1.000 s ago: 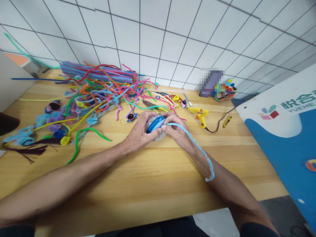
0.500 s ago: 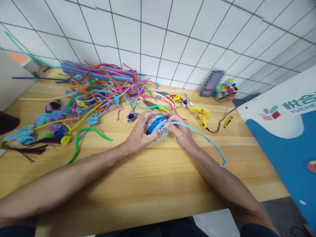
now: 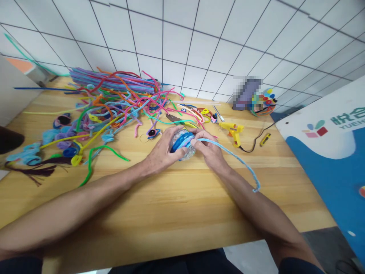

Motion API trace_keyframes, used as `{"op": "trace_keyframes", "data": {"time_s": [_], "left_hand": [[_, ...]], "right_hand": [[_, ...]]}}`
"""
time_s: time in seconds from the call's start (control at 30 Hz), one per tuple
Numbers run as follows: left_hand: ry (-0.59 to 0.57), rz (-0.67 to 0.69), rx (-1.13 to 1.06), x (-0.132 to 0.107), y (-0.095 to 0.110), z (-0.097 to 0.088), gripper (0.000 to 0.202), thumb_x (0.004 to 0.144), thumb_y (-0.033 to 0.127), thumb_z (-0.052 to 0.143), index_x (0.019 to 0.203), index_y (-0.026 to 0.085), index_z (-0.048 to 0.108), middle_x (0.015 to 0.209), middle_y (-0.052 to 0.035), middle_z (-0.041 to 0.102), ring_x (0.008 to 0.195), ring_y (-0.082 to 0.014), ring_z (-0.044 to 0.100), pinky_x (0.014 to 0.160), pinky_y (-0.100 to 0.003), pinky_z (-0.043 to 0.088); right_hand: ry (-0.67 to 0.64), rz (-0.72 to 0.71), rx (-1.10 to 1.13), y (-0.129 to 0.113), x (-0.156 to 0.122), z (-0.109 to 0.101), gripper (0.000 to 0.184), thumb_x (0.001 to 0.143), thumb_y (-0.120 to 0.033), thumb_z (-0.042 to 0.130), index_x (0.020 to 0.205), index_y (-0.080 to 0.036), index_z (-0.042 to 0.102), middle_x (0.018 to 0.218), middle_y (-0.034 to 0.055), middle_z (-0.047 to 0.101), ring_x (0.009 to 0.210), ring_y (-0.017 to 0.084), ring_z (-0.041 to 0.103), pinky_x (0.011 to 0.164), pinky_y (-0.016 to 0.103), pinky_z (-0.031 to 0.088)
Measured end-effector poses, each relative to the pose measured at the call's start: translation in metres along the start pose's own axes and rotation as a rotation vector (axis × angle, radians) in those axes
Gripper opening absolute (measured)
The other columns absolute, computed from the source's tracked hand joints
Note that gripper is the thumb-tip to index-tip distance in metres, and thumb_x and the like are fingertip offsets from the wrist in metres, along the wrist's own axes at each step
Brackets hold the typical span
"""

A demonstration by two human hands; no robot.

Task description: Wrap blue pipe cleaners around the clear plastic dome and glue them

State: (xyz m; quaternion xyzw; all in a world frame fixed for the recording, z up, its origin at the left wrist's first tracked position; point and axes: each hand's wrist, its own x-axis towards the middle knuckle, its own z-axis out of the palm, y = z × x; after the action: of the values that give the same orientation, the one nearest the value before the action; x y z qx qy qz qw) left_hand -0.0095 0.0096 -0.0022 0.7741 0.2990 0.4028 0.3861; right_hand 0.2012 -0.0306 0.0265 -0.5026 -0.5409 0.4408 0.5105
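A clear, roundish ball point(image 3: 189, 153) with blue and light-blue pipe cleaner wound about its middle is between my hands, above the table. My left hand point(image 3: 165, 149) wraps its left side, thumb across the front. On the right, my right hand point(image 3: 209, 147) pinches a light-blue pipe cleaner point(image 3: 232, 153) between thumb and finger against the ball. The free length of that pipe cleaner arches rightward over my right forearm, with a small hook at its tip. What the ball is made of, I cannot make out exactly.
Tangled pipe cleaners point(image 3: 114, 102) cover the table's back left. Pliers point(image 3: 178, 121) lie just behind my hands. To the right are a yellow glue gun point(image 3: 232, 132) with a black cord and a yellow utility knife point(image 3: 265, 139). A green pipe cleaner point(image 3: 90, 163) lies near my left forearm.
The ball has turned or tilted very slightly in my hands. Both hands keep their grip, and the pipe cleaner's loose end has shifted a little.
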Motion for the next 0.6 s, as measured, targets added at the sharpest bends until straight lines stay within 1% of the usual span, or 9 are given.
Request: {"op": "trace_keyframes", "data": {"time_s": [0.17, 0.3, 0.4, 0.6], "left_hand": [[0.001, 0.043, 0.027, 0.0012, -0.0001, 0.001, 0.057, 0.099, 0.044, 0.07, 0.15, 0.024, 0.055, 0.15, -0.0144, 0.066, 0.142, -0.0334, 0.063, 0.124, -0.053, 0.051], [0.022, 0.054, 0.04, 0.0003, 0.0013, 0.0024, 0.055, 0.097, 0.041, 0.071, 0.148, 0.023, 0.057, 0.149, -0.0137, 0.066, 0.14, -0.0328, 0.064, 0.123, -0.052, 0.052], [0.029, 0.065, 0.056, -0.0002, 0.0018, 0.0026, 0.054, 0.096, 0.04, 0.071, 0.146, 0.024, 0.058, 0.147, -0.013, 0.067, 0.139, -0.0319, 0.065, 0.122, -0.05, 0.052], [0.023, 0.058, 0.074, 0.0004, 0.0004, 0.0016, 0.055, 0.096, 0.043, 0.072, 0.145, 0.024, 0.057, 0.146, -0.0133, 0.069, 0.137, -0.0329, 0.065, 0.12, -0.052, 0.053]], "right_hand": [[-0.009, -0.005, 0.021, 0.0007, -0.0009, 0.0006, 0.031, 0.083, -0.051, 0.085, 0.079, -0.027, 0.067, 0.127, 0.0049, 0.076, 0.121, 0.027, 0.068, 0.099, 0.042, 0.055], [-0.013, 0.005, 0.036, 0.0, -0.0046, 0.0031, 0.031, 0.081, -0.05, 0.086, 0.083, -0.027, 0.066, 0.127, 0.0037, 0.075, 0.116, 0.025, 0.067, 0.093, 0.038, 0.056], [-0.001, 0.004, 0.021, -0.0016, -0.0076, 0.0043, 0.031, 0.081, -0.05, 0.086, 0.084, -0.027, 0.066, 0.131, 0.0032, 0.074, 0.112, 0.024, 0.068, 0.089, 0.037, 0.056], [-0.001, -0.042, -0.015, -0.0023, -0.0081, 0.0026, 0.026, 0.084, -0.046, 0.085, 0.08, -0.027, 0.067, 0.136, 0.005, 0.073, 0.131, 0.03, 0.065, 0.104, 0.044, 0.053]]}}
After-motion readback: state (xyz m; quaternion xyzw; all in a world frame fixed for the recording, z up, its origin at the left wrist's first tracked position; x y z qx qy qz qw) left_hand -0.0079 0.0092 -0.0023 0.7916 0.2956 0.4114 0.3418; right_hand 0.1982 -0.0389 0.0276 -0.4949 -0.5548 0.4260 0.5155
